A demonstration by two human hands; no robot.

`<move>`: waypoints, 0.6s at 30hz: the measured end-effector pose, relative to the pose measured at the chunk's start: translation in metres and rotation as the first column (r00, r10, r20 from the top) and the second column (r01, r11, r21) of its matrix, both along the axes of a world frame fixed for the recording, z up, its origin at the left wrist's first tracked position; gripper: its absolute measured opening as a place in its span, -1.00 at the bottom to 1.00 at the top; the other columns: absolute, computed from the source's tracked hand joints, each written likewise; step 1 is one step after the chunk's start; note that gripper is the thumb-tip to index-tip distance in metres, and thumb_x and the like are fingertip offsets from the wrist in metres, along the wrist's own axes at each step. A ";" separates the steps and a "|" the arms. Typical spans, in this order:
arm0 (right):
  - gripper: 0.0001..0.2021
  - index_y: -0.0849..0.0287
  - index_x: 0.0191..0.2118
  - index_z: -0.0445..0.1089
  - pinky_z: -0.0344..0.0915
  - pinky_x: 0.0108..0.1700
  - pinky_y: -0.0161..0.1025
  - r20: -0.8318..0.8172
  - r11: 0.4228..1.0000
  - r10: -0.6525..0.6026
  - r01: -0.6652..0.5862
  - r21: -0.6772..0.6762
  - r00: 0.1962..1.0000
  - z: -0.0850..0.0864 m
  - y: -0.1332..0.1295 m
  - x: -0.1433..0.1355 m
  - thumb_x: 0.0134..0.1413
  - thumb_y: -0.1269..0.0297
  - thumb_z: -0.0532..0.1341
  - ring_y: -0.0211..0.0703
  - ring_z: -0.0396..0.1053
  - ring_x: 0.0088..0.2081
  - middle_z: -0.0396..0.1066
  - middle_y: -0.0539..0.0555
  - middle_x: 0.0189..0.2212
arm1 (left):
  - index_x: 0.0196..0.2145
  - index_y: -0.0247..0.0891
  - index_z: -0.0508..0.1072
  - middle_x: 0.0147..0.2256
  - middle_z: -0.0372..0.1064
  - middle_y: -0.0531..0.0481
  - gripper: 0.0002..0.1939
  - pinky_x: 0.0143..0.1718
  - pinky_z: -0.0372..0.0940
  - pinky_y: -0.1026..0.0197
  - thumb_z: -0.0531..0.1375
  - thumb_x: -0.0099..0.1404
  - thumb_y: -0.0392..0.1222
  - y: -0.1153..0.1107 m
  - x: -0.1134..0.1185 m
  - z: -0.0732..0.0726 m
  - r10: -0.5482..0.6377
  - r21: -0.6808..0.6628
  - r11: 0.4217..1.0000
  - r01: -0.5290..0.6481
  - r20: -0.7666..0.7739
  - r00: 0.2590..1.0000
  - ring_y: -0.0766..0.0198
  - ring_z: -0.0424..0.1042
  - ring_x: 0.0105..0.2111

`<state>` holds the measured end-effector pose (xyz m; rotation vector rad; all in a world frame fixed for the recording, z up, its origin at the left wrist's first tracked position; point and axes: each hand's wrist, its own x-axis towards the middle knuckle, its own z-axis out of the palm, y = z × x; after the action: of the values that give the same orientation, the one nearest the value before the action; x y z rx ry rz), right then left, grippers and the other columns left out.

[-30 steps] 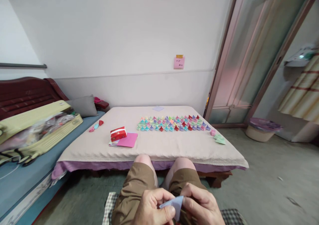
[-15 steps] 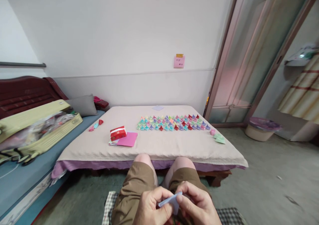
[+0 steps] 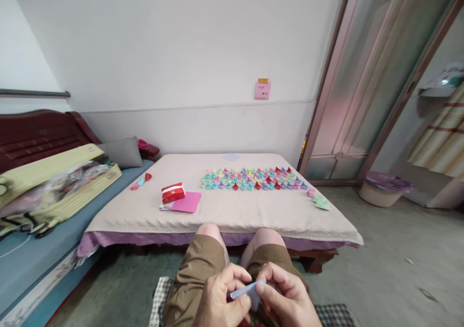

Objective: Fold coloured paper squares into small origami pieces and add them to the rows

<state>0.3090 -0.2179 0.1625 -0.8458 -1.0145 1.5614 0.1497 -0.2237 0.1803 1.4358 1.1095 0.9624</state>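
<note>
Above my lap, both hands are on a small folded piece of light-blue paper (image 3: 246, 291). My left hand (image 3: 225, 295) has its thumb against the lower part of the paper, with the index finger arched above the folded edge. My right hand (image 3: 284, 293) pinches the paper's right corner between thumb and fingers. Part of the paper's underside is hidden by the fingers. On the covered table (image 3: 232, 217) in front of my knees stand rows of small folded paper pieces (image 3: 250, 179) in many colours.
A red-and-white packet (image 3: 173, 192) lies partly on pink paper sheets (image 3: 188, 202) at the left. Green paper pieces (image 3: 320, 202) lie at the right edge, and a pale-blue sheet (image 3: 230, 157) at the back. An open yellow suitcase (image 3: 87, 182) is far left; a bin (image 3: 382, 194) stands right.
My left index finger has lifted off the folded edge, while the left thumb stays on the paper. My right hand keeps its pinch. The view has shifted slightly.
</note>
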 end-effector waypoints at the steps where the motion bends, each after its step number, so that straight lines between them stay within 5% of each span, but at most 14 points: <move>1: -0.67 0.20 -0.51 0.37 -0.08 -0.54 -0.35 0.022 0.999 0.022 -0.023 0.031 1.000 0.001 0.000 0.000 -0.10 0.06 0.42 -0.37 0.00 -0.61 0.18 -0.13 -0.68 | -0.22 -0.34 0.39 -0.61 0.30 0.12 -0.73 -0.61 0.11 0.36 0.20 0.12 -0.15 0.000 0.000 0.000 0.026 0.016 1.000 -0.025 -0.009 1.000 0.38 0.23 -0.66; 7: -0.74 0.20 -0.54 0.46 0.10 -0.37 -0.26 0.249 0.960 0.015 -0.084 0.267 0.968 0.009 0.004 0.001 -0.05 0.12 0.39 -0.21 0.17 -0.46 0.29 -0.03 -0.54 | -0.11 -0.32 0.36 -0.62 0.17 0.22 -0.67 -0.55 0.03 0.35 0.19 0.13 -0.25 0.000 0.001 -0.001 0.055 0.117 0.992 -0.042 -0.108 0.993 0.40 0.13 -0.60; 13: -0.75 0.18 -0.56 0.48 0.08 -0.40 -0.26 0.243 0.960 -0.006 -0.063 0.274 0.970 0.005 0.001 0.003 -0.06 0.13 0.40 -0.22 0.16 -0.49 0.31 -0.04 -0.57 | -0.08 -0.29 0.38 -0.61 0.16 0.23 -0.66 -0.56 0.05 0.36 0.22 0.16 -0.23 0.000 0.000 -0.004 0.002 0.117 0.993 0.008 -0.085 0.996 0.42 0.13 -0.62; 18: -0.73 0.18 -0.61 0.45 0.05 -0.45 -0.27 0.121 0.978 -0.017 -0.009 0.208 0.993 0.002 0.003 0.005 -0.12 0.13 0.42 -0.25 0.13 -0.52 0.24 -0.07 -0.61 | -0.02 -0.27 0.35 -0.50 0.43 0.06 -0.63 -0.52 0.22 0.36 0.19 0.26 -0.07 -0.001 -0.003 -0.012 -0.055 0.147 0.988 0.050 0.033 0.998 0.35 0.37 -0.57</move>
<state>0.3140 -0.2149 0.1643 -0.8031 -1.2405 1.3840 0.1470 -0.2245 0.1679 1.5519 0.9862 1.0465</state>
